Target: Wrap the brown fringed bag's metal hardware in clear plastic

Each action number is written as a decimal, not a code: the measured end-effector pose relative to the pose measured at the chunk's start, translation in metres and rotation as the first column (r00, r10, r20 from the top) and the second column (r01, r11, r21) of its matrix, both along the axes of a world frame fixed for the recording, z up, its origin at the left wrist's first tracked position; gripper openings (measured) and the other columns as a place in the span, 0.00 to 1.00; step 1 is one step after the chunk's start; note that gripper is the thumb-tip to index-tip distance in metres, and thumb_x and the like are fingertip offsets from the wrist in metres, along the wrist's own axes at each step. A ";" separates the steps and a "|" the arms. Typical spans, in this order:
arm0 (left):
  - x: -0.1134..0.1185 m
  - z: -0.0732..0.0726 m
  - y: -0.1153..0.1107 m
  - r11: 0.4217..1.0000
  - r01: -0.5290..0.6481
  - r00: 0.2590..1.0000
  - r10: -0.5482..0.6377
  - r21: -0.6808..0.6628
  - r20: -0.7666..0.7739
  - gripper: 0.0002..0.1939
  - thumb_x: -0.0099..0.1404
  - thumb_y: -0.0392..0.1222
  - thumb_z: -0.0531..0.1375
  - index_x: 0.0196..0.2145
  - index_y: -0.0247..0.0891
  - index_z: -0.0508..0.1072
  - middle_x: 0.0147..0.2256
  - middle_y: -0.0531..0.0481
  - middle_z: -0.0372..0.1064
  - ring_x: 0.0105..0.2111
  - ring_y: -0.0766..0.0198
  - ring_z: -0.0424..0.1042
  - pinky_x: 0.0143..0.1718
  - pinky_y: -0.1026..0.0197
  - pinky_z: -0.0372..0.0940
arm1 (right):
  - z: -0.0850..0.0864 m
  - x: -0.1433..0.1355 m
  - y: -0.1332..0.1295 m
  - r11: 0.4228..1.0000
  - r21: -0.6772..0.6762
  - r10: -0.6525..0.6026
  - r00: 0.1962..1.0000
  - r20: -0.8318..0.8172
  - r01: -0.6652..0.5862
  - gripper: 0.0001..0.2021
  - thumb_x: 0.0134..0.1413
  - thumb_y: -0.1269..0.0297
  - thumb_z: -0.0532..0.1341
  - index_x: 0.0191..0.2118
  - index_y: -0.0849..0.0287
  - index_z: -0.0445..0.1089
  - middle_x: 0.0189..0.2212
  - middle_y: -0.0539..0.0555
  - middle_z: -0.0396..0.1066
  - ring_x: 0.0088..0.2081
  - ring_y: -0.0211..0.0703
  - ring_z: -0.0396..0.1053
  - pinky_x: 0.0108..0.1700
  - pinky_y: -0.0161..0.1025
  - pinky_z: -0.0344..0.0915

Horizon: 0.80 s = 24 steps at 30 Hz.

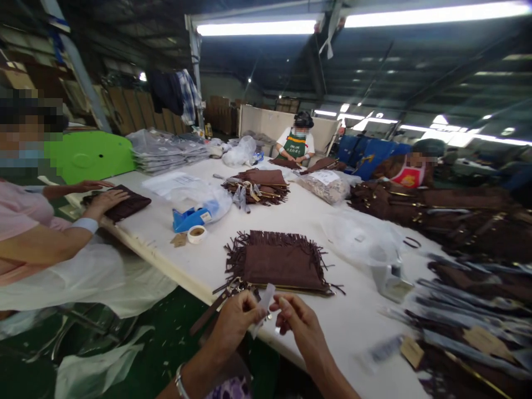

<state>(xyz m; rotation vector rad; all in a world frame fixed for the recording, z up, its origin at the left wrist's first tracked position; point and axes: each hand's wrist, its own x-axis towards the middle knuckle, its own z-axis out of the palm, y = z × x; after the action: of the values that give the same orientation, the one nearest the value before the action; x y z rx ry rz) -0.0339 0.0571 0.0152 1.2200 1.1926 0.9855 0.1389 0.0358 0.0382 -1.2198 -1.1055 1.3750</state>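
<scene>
My left hand (236, 322) is closed, pinching a small translucent plastic strip (268, 296) above the table's near edge. A small shiny metal piece (269, 316) shows beside the strip. My right hand (302, 324) is just to the right, thumb and fingers curled together at the strip's edge; what they hold, if anything, is too small to make out. Right beyond both hands lies a dark brown fringed pouch (285, 263), flat on the white table (328, 327), with a gold zipper along its near side. A brown strap (211, 311) with metal hardware hangs from its left end over the edge.
A blue tape dispenser (189, 218) and a tape roll (197, 234) sit to the left. Stacked brown pouches (260, 183) lie farther back, with more (477, 338) at right beside clear plastic (361, 235). A co-worker at left touches a brown pouch (131, 204); others work behind.
</scene>
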 end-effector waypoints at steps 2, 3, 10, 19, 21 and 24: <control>0.003 0.001 0.001 1.000 -0.002 0.999 0.003 0.005 -0.041 0.14 0.52 0.46 0.66 0.22 0.38 0.66 0.20 0.55 0.67 0.24 0.64 0.63 0.28 0.63 0.55 | -0.006 0.001 0.000 1.000 -0.021 0.018 1.000 -0.023 -0.018 0.22 0.54 0.46 0.61 0.42 0.61 0.71 0.34 0.56 0.72 0.27 0.38 0.65 0.26 0.34 0.61; 0.004 0.001 0.001 1.000 0.002 0.999 -0.001 0.004 -0.052 0.14 0.52 0.47 0.67 0.22 0.38 0.66 0.20 0.55 0.68 0.24 0.63 0.64 0.28 0.63 0.55 | -0.009 0.002 0.001 0.999 -0.026 0.023 0.999 -0.032 -0.024 0.22 0.54 0.46 0.61 0.43 0.61 0.71 0.35 0.56 0.72 0.28 0.38 0.65 0.26 0.33 0.62; 0.011 -0.003 0.000 0.997 0.060 0.997 -0.062 -0.048 -0.041 0.18 0.60 0.55 0.60 0.24 0.38 0.67 0.23 0.51 0.73 0.23 0.63 0.65 0.27 0.62 0.54 | -0.026 0.003 0.011 0.996 -0.083 0.009 0.995 -0.099 -0.017 0.25 0.52 0.43 0.61 0.44 0.61 0.71 0.37 0.56 0.71 0.27 0.36 0.67 0.25 0.32 0.62; 0.013 0.004 -0.009 0.976 0.179 0.982 -0.185 -0.125 -0.044 0.22 0.62 0.60 0.57 0.26 0.36 0.69 0.25 0.47 0.73 0.25 0.60 0.68 0.30 0.60 0.57 | -0.032 0.005 0.008 0.974 -0.220 -0.001 0.981 -0.196 -0.043 0.21 0.49 0.47 0.65 0.39 0.60 0.70 0.20 0.46 0.65 0.20 0.33 0.62 0.24 0.31 0.57; 0.013 0.000 -0.010 0.968 0.192 0.979 -0.201 -0.163 -0.038 0.22 0.63 0.59 0.56 0.26 0.36 0.70 0.25 0.47 0.73 0.25 0.61 0.68 0.29 0.60 0.57 | -0.035 0.006 0.008 0.989 -0.147 -0.001 0.995 -0.100 -0.014 0.18 0.49 0.48 0.65 0.28 0.61 0.68 0.16 0.45 0.62 0.19 0.32 0.57 0.23 0.31 0.54; 0.014 -0.008 -0.009 0.962 0.195 0.979 -0.180 -0.191 0.093 0.20 0.57 0.57 0.64 0.28 0.35 0.69 0.25 0.48 0.72 0.27 0.61 0.69 0.30 0.61 0.58 | -0.039 0.006 0.006 0.997 -0.066 -0.023 0.996 0.085 0.029 0.16 0.52 0.51 0.64 0.26 0.60 0.67 0.16 0.45 0.62 0.19 0.33 0.57 0.24 0.32 0.54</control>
<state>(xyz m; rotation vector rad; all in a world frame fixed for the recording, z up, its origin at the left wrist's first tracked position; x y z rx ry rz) -0.0203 0.0480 0.0070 1.1045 1.0675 0.7451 0.1449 0.0417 -0.0006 -1.3467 -1.1055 1.3607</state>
